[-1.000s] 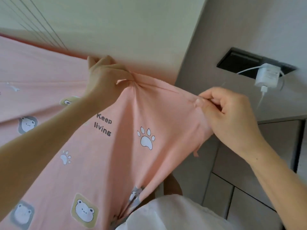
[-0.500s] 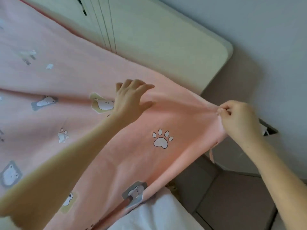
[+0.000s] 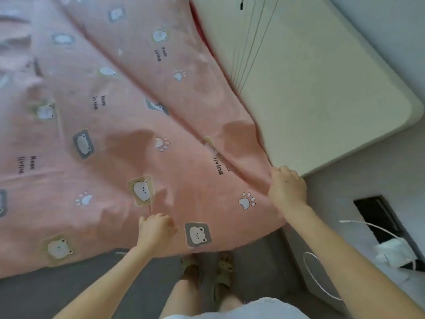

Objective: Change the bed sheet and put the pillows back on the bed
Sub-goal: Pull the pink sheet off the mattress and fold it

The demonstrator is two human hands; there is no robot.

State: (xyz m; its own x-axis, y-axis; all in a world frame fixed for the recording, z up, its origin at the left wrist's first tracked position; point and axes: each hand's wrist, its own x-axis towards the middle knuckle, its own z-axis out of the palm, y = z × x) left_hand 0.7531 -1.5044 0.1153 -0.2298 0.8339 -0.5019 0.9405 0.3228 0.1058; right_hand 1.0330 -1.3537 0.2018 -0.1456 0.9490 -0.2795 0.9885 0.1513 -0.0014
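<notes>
Head view, pink sheet (image 3: 110, 187), printed "Keep living"

the cream headboard (image 3: 322, 93) stands against the pink sheet (image 3: 115, 157), leaving only a tight seam, while the grey floor (image 3: 69, 293) below its corner lies open and a white charger (image 3: 393, 252) with cable (image 3: 370, 224) sits right of it.

Bed (image 3: 322, 93) with a pink animal-print sheet (image 3: 115, 139) spread across it
</notes>
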